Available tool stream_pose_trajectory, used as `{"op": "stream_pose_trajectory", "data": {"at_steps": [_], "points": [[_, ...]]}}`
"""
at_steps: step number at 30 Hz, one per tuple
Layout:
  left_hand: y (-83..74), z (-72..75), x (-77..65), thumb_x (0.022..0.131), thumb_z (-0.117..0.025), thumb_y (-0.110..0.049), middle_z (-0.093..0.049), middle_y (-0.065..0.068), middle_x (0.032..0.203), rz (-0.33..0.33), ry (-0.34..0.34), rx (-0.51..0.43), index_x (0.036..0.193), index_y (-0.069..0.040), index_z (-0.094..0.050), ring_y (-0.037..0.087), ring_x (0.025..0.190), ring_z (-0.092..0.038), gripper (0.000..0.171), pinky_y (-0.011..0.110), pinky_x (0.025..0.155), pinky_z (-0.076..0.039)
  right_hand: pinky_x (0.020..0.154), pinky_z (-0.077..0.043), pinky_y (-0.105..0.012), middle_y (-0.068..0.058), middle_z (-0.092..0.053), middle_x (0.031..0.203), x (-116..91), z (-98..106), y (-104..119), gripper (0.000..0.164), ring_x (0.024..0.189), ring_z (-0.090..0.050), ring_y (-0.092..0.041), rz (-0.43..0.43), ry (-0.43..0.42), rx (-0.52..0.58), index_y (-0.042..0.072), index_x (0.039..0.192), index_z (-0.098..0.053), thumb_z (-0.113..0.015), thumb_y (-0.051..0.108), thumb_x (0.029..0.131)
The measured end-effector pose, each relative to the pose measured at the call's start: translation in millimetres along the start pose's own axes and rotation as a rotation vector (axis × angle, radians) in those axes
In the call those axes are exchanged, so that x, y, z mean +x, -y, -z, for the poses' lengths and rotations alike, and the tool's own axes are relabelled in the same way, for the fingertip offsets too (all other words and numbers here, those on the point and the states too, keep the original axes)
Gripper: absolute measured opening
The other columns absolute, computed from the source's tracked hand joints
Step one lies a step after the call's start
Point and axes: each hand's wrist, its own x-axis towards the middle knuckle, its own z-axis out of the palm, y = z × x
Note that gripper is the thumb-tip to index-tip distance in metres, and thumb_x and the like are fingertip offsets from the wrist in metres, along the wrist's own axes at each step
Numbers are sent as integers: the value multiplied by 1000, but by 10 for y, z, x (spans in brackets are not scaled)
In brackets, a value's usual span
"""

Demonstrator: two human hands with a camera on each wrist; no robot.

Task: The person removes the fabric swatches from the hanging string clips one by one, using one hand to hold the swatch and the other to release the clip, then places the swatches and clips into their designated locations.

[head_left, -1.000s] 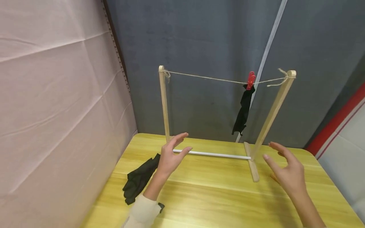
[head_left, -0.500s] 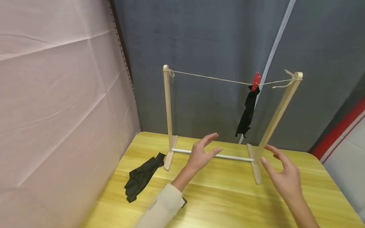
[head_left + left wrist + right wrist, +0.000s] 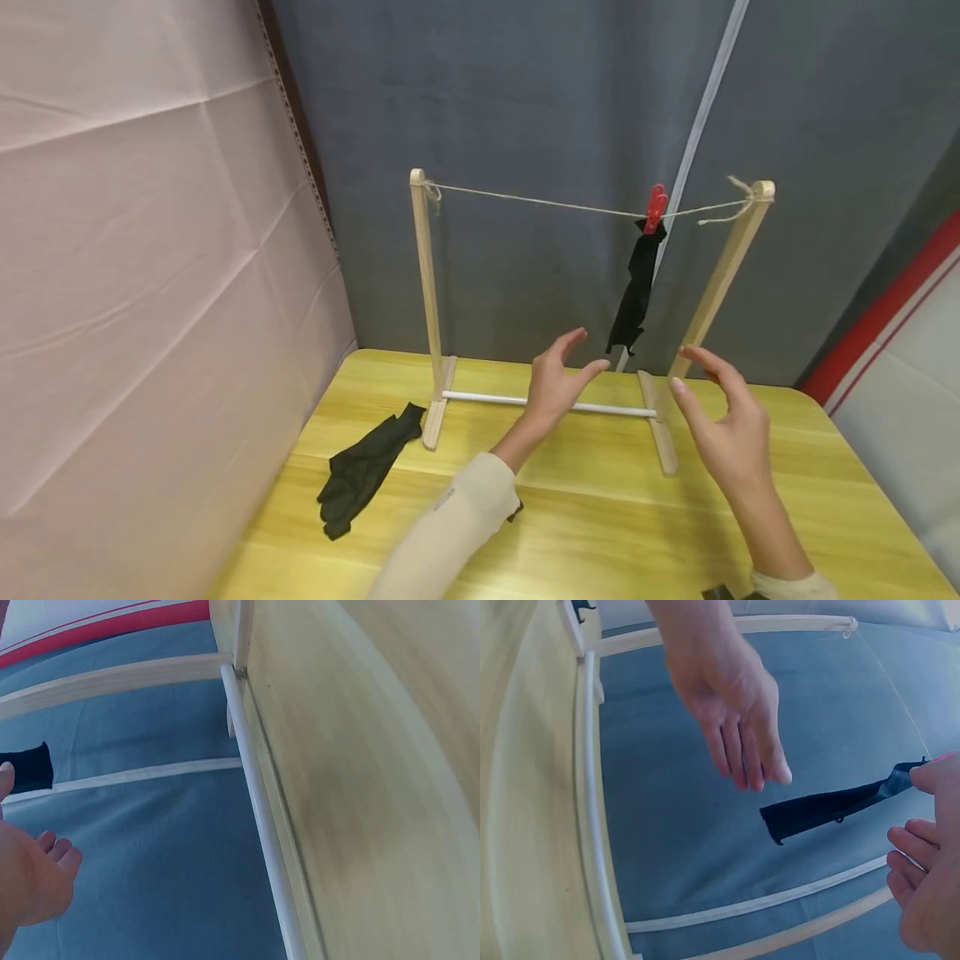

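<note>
My left hand [image 3: 557, 383] is raised in front of the white crossbar [image 3: 480, 399] of a small wooden drying rack, thumb and fingers apart, holding nothing. To the right, near the rack's right post [image 3: 720, 292], my right hand [image 3: 729, 423] is also lifted with thumb and fingers spread and nothing between them. Between and above the hands, a narrow black cloth [image 3: 636, 287] hangs from the string [image 3: 536, 200], fastened by a red clothespin [image 3: 656, 208]. Neither hand visibly grips it. A black glove-like cloth [image 3: 369, 471] lies flat on the table to the left.
The rack's left post [image 3: 426, 283] stands on a wooden foot [image 3: 435, 425]. Its right foot [image 3: 663, 446] rests on the yellow wooden table [image 3: 585, 533]. A grey curtain [image 3: 525, 100] hangs behind, and a pale cloth wall [image 3: 150, 292] stands at left.
My left hand has moved right, from beside the left post toward the hanging cloth. My right hand has shifted slightly left and up. Both cloths stay in place.
</note>
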Motion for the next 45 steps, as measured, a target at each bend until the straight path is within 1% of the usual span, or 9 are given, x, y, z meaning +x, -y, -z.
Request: {"op": "stream_pose_trajectory", "data": {"at_steps": [6,14,18,22,26,31,34,37,45], "points": [[-123,-213,134,91,-83,-46,-65,-13,148,38,7,-5,149,-24,-60,6,140,-59,66,38,116,-52,106,-40,-6,-5,-72,138,124,-36,102,50,126,-57,9,68,-13,48,21,143,-67,-76,6,96],[-165,-442,252,90,-83,-50,-73,-8,136,19,22,17,139,-25,-68,8,127,-69,57,35,108,-58,105,-42,-6,-11,-73,135,182,-56,191,50,124,-58,8,117,-30,73,17,140,-68,-77,1,94],[-150,-484,314,90,-83,-50,-79,-7,119,14,10,19,123,-23,-75,7,110,-73,43,24,93,-60,104,-43,-7,-12,-74,134,248,-77,241,50,123,-58,8,146,-51,66,13,140,-68,-78,-1,93],[-127,-491,349,94,-81,-43,-80,-5,99,-17,5,-29,111,-19,-78,3,85,-69,30,16,72,-54,104,-44,-9,-13,-74,132,396,-90,358,48,123,-59,8,189,-93,69,10,138,-69,-78,-1,92],[-95,-495,330,103,-72,-34,-82,2,99,-65,27,-111,111,-15,-80,2,70,-61,22,16,59,-45,104,-43,-11,-12,-75,131,607,-95,518,45,123,-64,-9,279,-143,13,10,137,-70,-79,4,93],[-54,-480,298,109,-61,-30,-83,7,112,-61,57,-223,118,-9,-80,1,89,-74,29,11,74,-53,107,-48,-28,-13,-74,131,957,-128,686,42,122,-64,-35,423,-177,-105,7,137,-69,-77,13,96],[-45,-457,292,109,-61,-28,-83,7,112,-49,46,-253,118,-8,-79,3,106,-76,28,16,90,-59,111,-49,-45,-17,-72,133,1195,-144,766,41,127,-62,-39,492,-179,-167,5,137,-69,-75,15,98],[-37,-432,285,108,-62,-26,-83,6,110,-50,41,-253,115,-9,-80,4,106,-77,26,20,93,-61,115,-46,-54,-20,-69,135,1408,-142,841,41,131,-59,-40,534,-172,-238,4,138,-67,-74,19,100],[-35,-403,280,109,-62,-27,-83,2,112,-52,82,-245,114,-11,-80,1,108,-76,25,19,96,-60,127,-37,-52,-18,-54,156,1710,-100,1013,56,148,-47,-38,455,-22,-419,10,156,-50,-61,35,107]]}}
